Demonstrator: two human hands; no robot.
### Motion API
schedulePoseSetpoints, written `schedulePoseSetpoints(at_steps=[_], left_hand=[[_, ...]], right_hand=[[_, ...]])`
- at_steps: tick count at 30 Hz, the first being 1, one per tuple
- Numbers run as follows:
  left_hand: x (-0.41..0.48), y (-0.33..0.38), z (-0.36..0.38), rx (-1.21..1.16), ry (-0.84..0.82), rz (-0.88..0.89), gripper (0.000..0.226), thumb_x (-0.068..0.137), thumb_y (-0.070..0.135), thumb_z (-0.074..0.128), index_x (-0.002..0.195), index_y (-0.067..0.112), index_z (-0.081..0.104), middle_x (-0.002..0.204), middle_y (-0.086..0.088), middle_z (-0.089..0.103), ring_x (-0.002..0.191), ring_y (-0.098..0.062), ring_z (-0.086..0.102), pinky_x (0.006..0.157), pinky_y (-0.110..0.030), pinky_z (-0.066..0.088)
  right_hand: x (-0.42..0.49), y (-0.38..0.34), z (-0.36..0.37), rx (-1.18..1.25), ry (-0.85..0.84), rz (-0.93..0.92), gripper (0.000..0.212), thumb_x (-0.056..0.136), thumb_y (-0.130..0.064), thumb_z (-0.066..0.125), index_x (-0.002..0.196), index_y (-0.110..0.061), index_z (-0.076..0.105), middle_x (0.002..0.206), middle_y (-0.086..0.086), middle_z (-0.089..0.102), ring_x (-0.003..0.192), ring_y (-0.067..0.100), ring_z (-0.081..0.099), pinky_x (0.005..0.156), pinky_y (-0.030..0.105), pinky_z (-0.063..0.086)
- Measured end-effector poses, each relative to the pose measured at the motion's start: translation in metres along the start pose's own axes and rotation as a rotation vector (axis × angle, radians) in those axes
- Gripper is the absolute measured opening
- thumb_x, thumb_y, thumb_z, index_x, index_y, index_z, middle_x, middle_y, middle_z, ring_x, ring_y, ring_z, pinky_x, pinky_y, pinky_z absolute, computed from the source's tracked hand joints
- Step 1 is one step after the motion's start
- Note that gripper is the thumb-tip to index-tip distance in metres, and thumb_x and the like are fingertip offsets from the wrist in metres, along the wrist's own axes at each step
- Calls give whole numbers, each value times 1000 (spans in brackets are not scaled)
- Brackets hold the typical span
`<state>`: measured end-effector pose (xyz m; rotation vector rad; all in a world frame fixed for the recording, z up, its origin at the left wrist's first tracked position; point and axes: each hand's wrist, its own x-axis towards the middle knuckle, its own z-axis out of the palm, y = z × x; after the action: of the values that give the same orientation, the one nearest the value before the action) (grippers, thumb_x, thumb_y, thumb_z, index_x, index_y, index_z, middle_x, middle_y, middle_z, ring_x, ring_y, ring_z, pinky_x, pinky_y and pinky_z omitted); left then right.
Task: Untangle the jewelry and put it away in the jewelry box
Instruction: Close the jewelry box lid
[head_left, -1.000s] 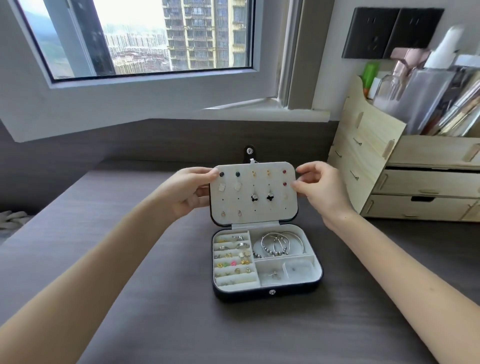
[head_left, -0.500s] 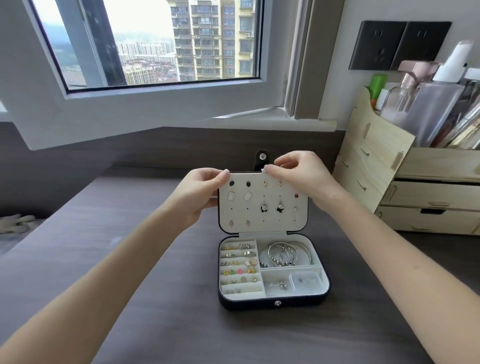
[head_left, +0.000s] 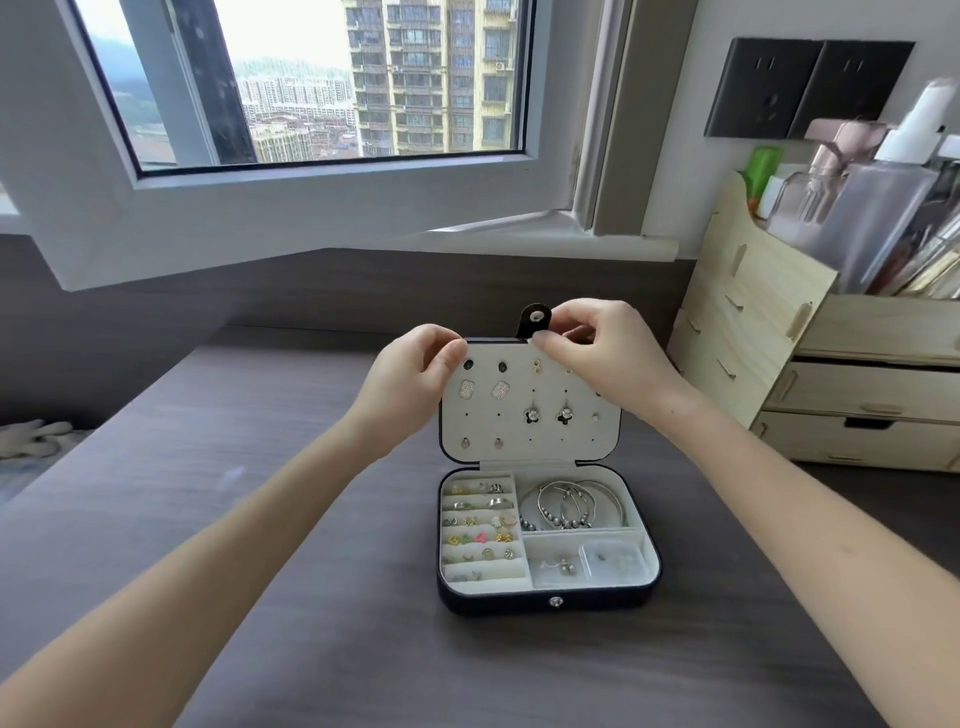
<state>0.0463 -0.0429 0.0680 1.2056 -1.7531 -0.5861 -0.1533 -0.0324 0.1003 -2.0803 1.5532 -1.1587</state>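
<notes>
Left fingertips (head_left: 457, 349) curled, pinching top edge of lid (head_left: 530, 415) at its left corner. Right fingertips (head_left: 543, 340) pinch the same edge just beside the snap tab (head_left: 535, 318). So left hand (head_left: 410, 379) and right hand (head_left: 597, 358) both hold the lid upright.

Jewelry box (head_left: 545, 603) sits open, mid table (head_left: 208, 519), base flat.

- Stud earrings (head_left: 483, 389) pinned on lid panel
- Rings (head_left: 480, 504) in roll slots, left
- Bangles (head_left: 571, 504) in upper right compartment, overlapping; can't tell if tangled
- Clear case (head_left: 613, 558) in lower right

No jewelry seen loose on the table. My read: sorting is done or nearly, leaving lid closing and snap.

No legible writing or brand on box, wooden organizer (head_left: 753, 332) or its bottles, which are too blurred
</notes>
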Motion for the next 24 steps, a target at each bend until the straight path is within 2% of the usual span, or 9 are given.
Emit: schedulePoseSetpoints(at_steps=[2, 5, 8, 11, 14, 18, 21, 24], left_hand=[[-1, 1, 0, -2, -5, 5, 11, 97, 23, 48, 98, 18, 58, 86, 12, 60, 77, -1, 55, 66, -13, 42], [-3, 4, -2, 10, -26, 3, 15, 97, 26, 49, 100, 16, 59, 86, 11, 61, 76, -3, 55, 63, -10, 42], [-3, 9, -4, -18, -74, -9, 21, 92, 34, 56, 102, 17, 62, 93, 1, 66, 85, -13, 61, 75, -26, 50], [0, 19, -1, -40, -108, -25, 22, 83, 35, 68, 98, 20, 65, 91, 1, 67, 86, -16, 64, 75, -35, 53], [4, 30, 5, -19, -80, -31, 21, 78, 33, 74, 90, 18, 66, 85, 2, 67, 81, -15, 64, 69, -31, 51], [7, 38, 13, 45, -61, 10, 22, 76, 32, 74, 89, 16, 68, 83, 6, 67, 77, -9, 61, 66, -25, 47], [7, 37, 15, 84, -56, 41, 21, 78, 32, 72, 90, 15, 68, 84, 6, 66, 76, -9, 60, 63, -23, 45], [7, 34, 19, 165, -10, 96, 18, 80, 32, 69, 89, 16, 66, 86, 8, 63, 81, -8, 58, 67, -22, 44]], right_hand=[[-1, -2, -1, 144, -27, 82, 12, 84, -23, 67, 90, -13, 70, 70, -13, 61, 58, -5, 53, 52, 9, 37], [-1, -4, -3, 148, -94, 101, 10, 80, -14, 69, 90, -14, 69, 74, -7, 64, 61, -1, 54, 47, 4, 34], [-5, -6, -2, 184, -81, 94, 9, 77, -9, 71, 85, -15, 69, 72, -5, 67, 60, -2, 56, 49, 6, 36], [-7, -10, -5, 242, -70, 131, 12, 76, -7, 73, 78, -18, 68, 69, -5, 66, 59, -2, 54, 46, 6, 36], [-6, -14, -7, 283, -64, 166, 18, 72, -2, 75, 74, -19, 68, 70, -3, 65, 62, 2, 57, 53, 8, 42], [-7, -17, -6, 281, -27, 173, 23, 69, 2, 76, 81, -16, 66, 76, -1, 63, 58, 0, 56, 51, 8, 42], [-11, -15, -6, 255, -20, 128, 20, 72, -2, 75, 85, -15, 67, 76, 1, 65, 61, 2, 57, 54, 9, 44], [-17, -14, -7, 252, -42, 55, 11, 78, -6, 72, 86, -13, 71, 71, -6, 65, 62, -4, 56, 53, 8, 41]])
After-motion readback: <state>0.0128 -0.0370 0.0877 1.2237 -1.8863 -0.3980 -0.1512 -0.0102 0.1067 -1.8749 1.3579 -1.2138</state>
